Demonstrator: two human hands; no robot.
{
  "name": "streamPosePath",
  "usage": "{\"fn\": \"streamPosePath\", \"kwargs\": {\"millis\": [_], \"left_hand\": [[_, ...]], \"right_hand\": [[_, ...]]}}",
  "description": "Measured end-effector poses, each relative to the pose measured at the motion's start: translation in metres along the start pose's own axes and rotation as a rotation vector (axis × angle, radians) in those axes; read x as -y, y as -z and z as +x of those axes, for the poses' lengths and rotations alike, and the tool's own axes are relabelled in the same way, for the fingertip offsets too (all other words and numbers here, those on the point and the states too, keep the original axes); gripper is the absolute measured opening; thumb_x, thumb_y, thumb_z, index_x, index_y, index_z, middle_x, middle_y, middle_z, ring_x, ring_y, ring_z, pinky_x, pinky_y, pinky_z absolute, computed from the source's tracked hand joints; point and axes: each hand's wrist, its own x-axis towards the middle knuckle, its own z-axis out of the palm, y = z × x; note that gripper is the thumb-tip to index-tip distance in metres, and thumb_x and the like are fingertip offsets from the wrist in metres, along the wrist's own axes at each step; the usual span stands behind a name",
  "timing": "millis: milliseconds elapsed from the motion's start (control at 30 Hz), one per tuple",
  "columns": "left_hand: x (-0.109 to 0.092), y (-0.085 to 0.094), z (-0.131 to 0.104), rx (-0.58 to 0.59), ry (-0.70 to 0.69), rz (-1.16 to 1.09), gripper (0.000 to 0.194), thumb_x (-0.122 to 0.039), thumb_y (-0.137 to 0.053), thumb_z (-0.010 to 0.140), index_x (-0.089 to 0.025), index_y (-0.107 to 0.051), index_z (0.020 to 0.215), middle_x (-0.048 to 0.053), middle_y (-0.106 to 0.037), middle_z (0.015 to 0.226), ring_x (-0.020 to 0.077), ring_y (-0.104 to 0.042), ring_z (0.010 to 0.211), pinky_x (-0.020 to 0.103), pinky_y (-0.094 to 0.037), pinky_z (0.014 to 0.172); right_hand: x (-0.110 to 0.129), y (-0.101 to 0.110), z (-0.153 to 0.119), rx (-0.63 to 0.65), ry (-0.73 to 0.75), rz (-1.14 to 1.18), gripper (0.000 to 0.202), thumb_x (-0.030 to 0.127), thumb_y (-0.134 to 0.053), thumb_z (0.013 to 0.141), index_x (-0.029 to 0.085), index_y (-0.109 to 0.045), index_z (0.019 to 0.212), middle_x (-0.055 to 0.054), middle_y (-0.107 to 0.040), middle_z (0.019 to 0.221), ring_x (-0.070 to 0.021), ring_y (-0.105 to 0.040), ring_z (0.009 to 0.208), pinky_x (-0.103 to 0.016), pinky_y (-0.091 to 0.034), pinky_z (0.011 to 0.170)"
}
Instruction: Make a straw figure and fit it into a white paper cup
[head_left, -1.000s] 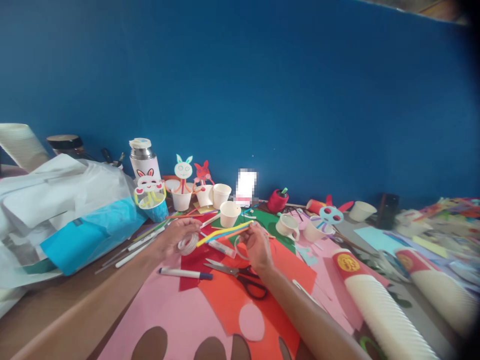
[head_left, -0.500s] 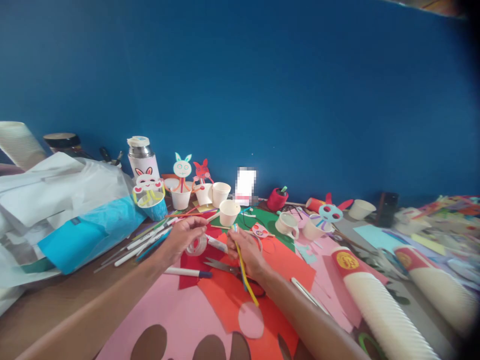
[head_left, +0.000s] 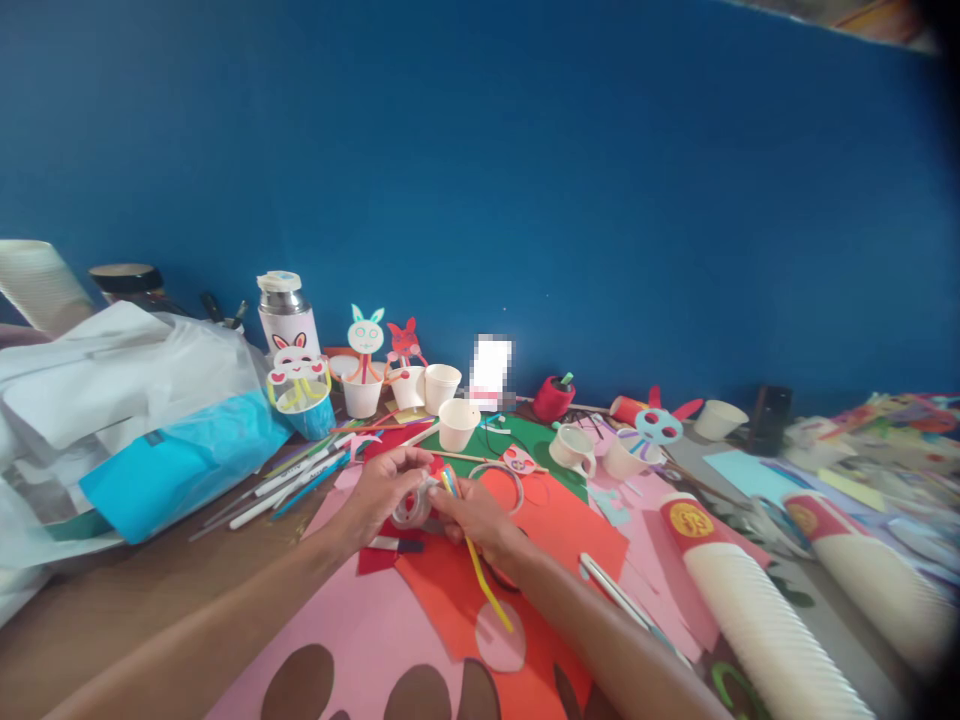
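A roll of clear tape (head_left: pixel 409 510) is held by my left hand (head_left: pixel 377 497), its fingers curled over the top. Close against it, my right hand (head_left: pixel 478 520) pinches a narrow yellow strip (head_left: pixel 491 595), whose long end hangs down over a pink paper circle (head_left: pixel 500 652). Its fingertips meet the roll's edge; whether they grip the tape end is too small to tell. Below the hands lie orange-red paper (head_left: pixel 559 540) and a marker with a dark cap (head_left: pixel 409 546). My right hand and forearm mostly hide the scissors.
White paper cups (head_left: pixel 457 425) stand behind the hands, some carrying rabbit-faced paper figures (head_left: pixel 366 335). Markers (head_left: pixel 281 490) and a plastic bag (head_left: pixel 187 400) lie to the left. Stacked cups (head_left: pixel 765 610) and a mug (head_left: pixel 571 450) are on the right. A blue wall (head_left: pixel 480 170) rises behind.
My hands have come together. The left moved right and now carries the tape roll, while the right moved left to the roll with the yellow strip.
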Motion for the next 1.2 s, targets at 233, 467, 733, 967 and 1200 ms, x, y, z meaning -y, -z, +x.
{"fn": "streamPosePath", "kwargs": {"millis": [233,467,733,967,1200], "left_hand": [[0.004,0.006,0.004,-0.025,-0.007,-0.093,0.022,-0.025,-0.061,0.065,-0.016,-0.059,0.085,-0.001,-0.061,0.071,0.0106,-0.056,0.057,0.021,-0.042,0.052],[0.006,0.004,0.006,0.001,0.066,-0.208,0.023,-0.031,-0.064,0.065,-0.016,-0.06,0.081,0.001,-0.063,0.072,0.0135,-0.059,0.062,0.024,-0.046,0.055],[0.002,0.013,0.008,-0.109,-0.143,0.031,0.036,-0.046,-0.057,0.072,-0.016,-0.066,0.09,0.007,-0.066,0.092,0.0202,-0.058,0.089,0.026,-0.046,0.068],[0.007,0.016,0.011,-0.099,-0.211,0.262,0.025,-0.039,-0.054,0.075,-0.017,-0.064,0.08,0.003,-0.064,0.076,0.0144,-0.054,0.065,0.024,-0.042,0.061],[0.006,0.006,-0.001,-0.023,-0.288,0.381,0.02,-0.033,-0.052,0.076,-0.019,-0.065,0.073,0.003,-0.063,0.071,0.0166,-0.055,0.066,0.025,-0.041,0.063]], "right_hand": [[0.008,-0.007,-0.007,0.084,-0.021,0.032,0.036,0.046,-0.066,0.065,0.018,-0.044,0.061,0.01,-0.033,0.045,-0.0025,-0.025,0.037,-0.018,-0.018,0.037],[0.004,-0.009,-0.006,0.051,0.06,0.028,0.027,0.039,-0.065,0.067,0.018,-0.048,0.064,0.009,-0.037,0.045,-0.0031,-0.027,0.037,-0.019,-0.019,0.038],[0.052,0.034,-0.015,-0.113,0.212,-0.651,0.01,0.027,-0.055,0.071,0.017,-0.055,0.068,0.005,-0.05,0.057,-0.0082,-0.044,0.051,-0.02,-0.031,0.049],[0.068,0.064,-0.023,-0.26,0.096,-1.66,0.027,0.037,-0.04,0.084,0.021,-0.06,0.093,-0.007,-0.067,0.086,-0.0217,-0.061,0.078,-0.027,-0.037,0.062],[0.049,0.061,-0.015,-0.101,0.067,-1.817,0.027,0.03,-0.04,0.085,0.019,-0.058,0.102,-0.011,-0.067,0.094,-0.0253,-0.061,0.089,-0.03,-0.041,0.068]]}}
